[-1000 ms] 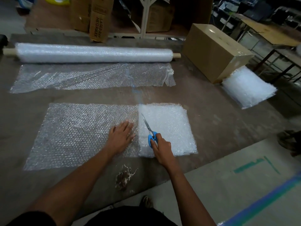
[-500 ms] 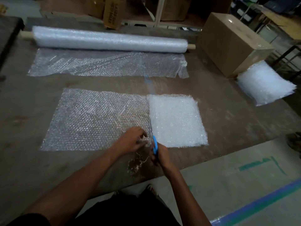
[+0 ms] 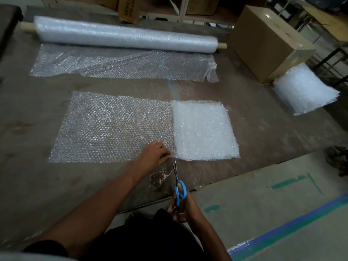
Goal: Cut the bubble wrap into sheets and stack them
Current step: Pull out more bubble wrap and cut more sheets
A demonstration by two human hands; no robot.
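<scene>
A long clear sheet of bubble wrap lies flat on the brown table. Its right end overlaps a white stack of cut sheets. My left hand pinches the sheet's near edge just left of the stack. My right hand grips blue-handled scissors, blades pointing away at the sheet's near edge. At the back lies the bubble wrap roll with an unrolled length in front of it.
A cardboard box stands at the back right, with a second stack of cut sheets beside it. A small clump of scrap lies near the table's front edge. Grey floor with blue and green tape is to the right.
My right hand drew the scissors back toward me, off the stack to the table's front edge. My left hand moved from lying flat on the sheet to pinching its near edge.
</scene>
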